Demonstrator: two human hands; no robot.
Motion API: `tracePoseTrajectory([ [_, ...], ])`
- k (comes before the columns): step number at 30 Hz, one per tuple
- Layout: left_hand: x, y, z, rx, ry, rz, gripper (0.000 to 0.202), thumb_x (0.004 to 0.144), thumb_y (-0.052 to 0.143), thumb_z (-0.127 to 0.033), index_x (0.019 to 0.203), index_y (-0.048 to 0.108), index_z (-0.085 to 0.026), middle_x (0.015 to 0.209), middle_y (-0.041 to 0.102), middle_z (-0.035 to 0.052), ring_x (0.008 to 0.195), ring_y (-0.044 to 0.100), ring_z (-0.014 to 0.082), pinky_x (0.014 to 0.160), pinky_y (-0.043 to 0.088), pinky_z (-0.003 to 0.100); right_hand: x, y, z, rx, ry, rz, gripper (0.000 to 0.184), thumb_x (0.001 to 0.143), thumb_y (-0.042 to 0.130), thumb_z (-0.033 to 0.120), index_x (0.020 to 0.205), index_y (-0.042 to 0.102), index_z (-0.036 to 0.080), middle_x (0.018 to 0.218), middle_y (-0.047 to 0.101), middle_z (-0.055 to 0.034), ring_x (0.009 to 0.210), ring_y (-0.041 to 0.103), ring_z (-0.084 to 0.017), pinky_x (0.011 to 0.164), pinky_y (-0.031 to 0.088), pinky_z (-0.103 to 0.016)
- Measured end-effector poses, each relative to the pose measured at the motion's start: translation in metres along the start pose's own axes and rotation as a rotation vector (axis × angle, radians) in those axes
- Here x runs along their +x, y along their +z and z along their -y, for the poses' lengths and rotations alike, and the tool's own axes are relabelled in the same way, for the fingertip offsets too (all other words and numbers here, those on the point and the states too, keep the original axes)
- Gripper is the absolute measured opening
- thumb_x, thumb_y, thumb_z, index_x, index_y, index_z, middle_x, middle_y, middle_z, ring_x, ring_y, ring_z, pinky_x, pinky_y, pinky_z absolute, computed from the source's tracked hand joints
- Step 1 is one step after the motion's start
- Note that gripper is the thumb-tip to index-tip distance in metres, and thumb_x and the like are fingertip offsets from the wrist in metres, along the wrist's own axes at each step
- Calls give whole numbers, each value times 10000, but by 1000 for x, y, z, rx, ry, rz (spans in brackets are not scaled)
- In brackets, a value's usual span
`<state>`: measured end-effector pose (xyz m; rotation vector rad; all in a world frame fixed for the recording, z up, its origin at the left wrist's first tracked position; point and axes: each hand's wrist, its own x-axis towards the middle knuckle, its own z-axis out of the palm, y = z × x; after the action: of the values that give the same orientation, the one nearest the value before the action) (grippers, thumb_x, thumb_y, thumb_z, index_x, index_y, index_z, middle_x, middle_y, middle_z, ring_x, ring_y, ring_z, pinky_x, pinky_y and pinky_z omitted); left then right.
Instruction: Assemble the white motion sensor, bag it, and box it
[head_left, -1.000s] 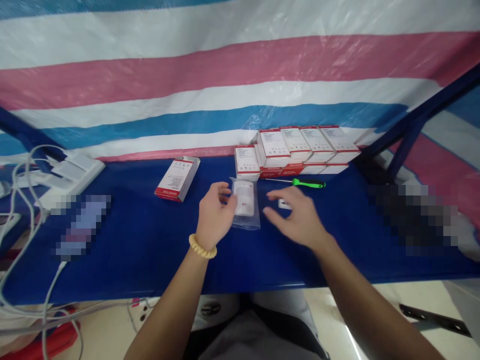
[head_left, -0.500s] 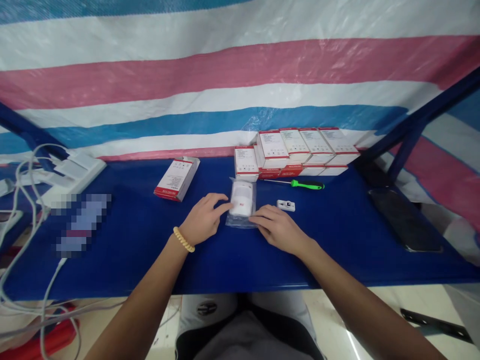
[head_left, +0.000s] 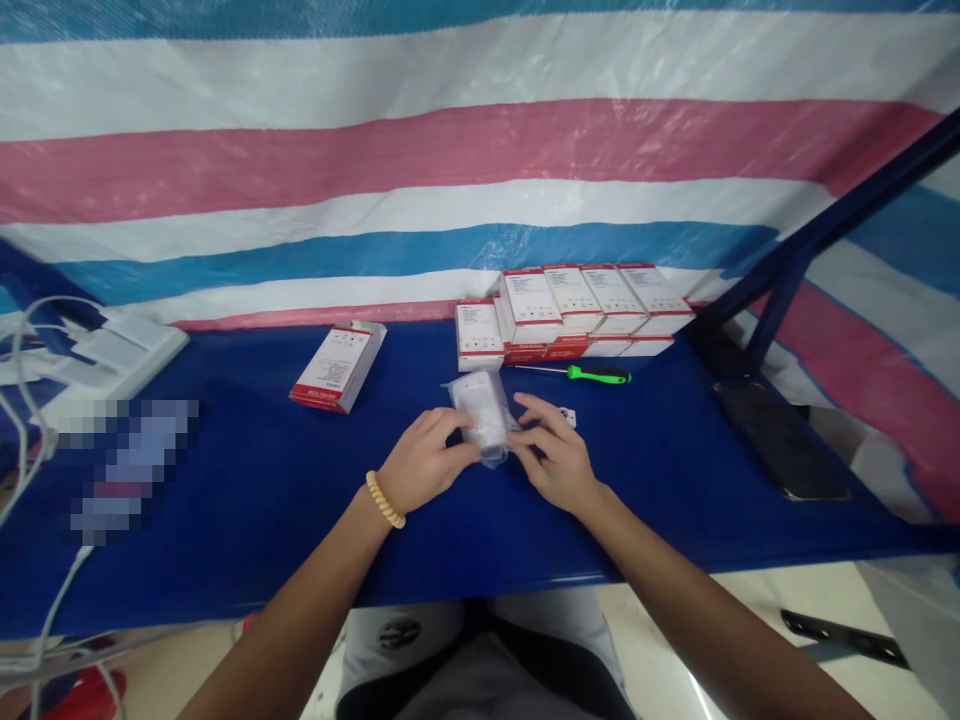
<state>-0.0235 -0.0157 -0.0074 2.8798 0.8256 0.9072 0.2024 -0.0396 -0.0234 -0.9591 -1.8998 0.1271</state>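
A white motion detector (head_left: 478, 402) in a clear plastic bag is held between my two hands, slightly tilted above the blue table. My left hand (head_left: 422, 462) grips its lower left side, thumb and forefinger on the bag. At the lower right edge, my right hand (head_left: 556, 462) pinches the plastic with thumb and fingertips, one finger raised. Partly hidden behind the right hand lies a small white bracket (head_left: 570, 417). Beyond it is a screwdriver (head_left: 598, 375) with a green and black handle.
Several red-and-white boxes (head_left: 532, 305) are stacked at the back. One box with an opened end (head_left: 337, 367) lies to the left. A dark phone (head_left: 780, 440) rests at the right; a white power strip (head_left: 120, 365) with cables and a blurred-out device (head_left: 135, 470) are on the left.
The bagged detector has gone from lying flat to being tilted in my hands. Both hands have closed in on it, the right one now covering part of the bracket. The view has shifted slightly.
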Motion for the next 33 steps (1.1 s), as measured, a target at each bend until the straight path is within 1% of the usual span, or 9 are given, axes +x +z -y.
tracePoseTrajectory([
  [5, 6, 4, -12, -299, -189, -216, 67, 894, 564, -114, 926, 598, -163, 970, 670, 68, 898, 611, 158, 826, 507, 312, 2, -6, -4, 87, -65, 47, 140, 806, 620, 69, 820, 643, 207, 1062, 717, -75, 863, 673, -152, 788, 561, -334],
  [10, 10, 10, -23, -470, -462, -302, 61, 920, 541, -179, 908, 600, -180, 882, 690, 28, 794, 640, 120, 736, 497, 237, 6, -7, -1, 180, 155, 14, 123, 847, 599, 122, 882, 672, 215, 836, 735, -11, 746, 682, -120, 694, 538, -252],
  [13, 14, 15, -29, -521, -692, -298, 115, 936, 518, -259, 872, 583, -189, 759, 670, -7, 645, 602, 104, 624, 456, 217, 8, -6, 3, 118, 327, 22, 98, 863, 594, 212, 847, 691, 216, 776, 729, 0, 663, 660, -121, 636, 507, -244],
  [15, 18, 18, -31, -537, -789, -269, 141, 941, 485, -281, 857, 555, -193, 706, 649, -19, 589, 575, 106, 590, 427, 221, 9, -4, 6, 85, 443, 30, 136, 869, 572, 265, 840, 696, 216, 765, 728, -3, 634, 646, -128, 620, 489, -253],
  [19, 29, 22, -36, -417, -933, -204, 119, 922, 446, -255, 842, 512, -198, 690, 628, -4, 610, 582, 144, 602, 388, 249, 12, 1, 12, 100, 691, 39, 195, 846, 535, 324, 802, 684, 206, 690, 702, -6, 595, 613, -140, 599, 449, -267],
  [22, 36, 24, -39, -279, -1048, -130, 117, 907, 446, -244, 819, 511, -201, 693, 631, 20, 642, 598, 184, 614, 362, 275, 13, 6, 12, 192, 867, 32, 178, 791, 537, 303, 720, 663, 200, 669, 695, -10, 622, 614, -150, 638, 447, -278],
  [27, 39, 24, -37, -181, -1109, -22, 198, 920, 429, -264, 755, 519, -201, 653, 619, 43, 632, 602, 212, 597, 337, 294, 12, 9, 5, 455, 1075, 80, 147, 729, 563, 304, 677, 646, 194, 612, 676, -10, 602, 613, -163, 668, 477, -310],
  [30, 36, 21, -33, -229, -1054, -5, 223, 931, 423, -280, 771, 548, -186, 651, 620, 43, 618, 595, 203, 582, 345, 292, 13, 7, 4, 445, 1024, 149, 134, 743, 554, 287, 697, 639, 194, 614, 674, -12, 596, 616, -167, 657, 482, -318],
  [33, 30, 15, -32, -379, -967, -23, 263, 955, 402, -328, 842, 583, -175, 675, 633, 25, 628, 598, 173, 598, 396, 277, 14, 6, 8, 295, 929, 155, 160, 785, 520, 278, 691, 624, 202, 630, 678, -20, 621, 629, -176, 654, 478, -321],
])
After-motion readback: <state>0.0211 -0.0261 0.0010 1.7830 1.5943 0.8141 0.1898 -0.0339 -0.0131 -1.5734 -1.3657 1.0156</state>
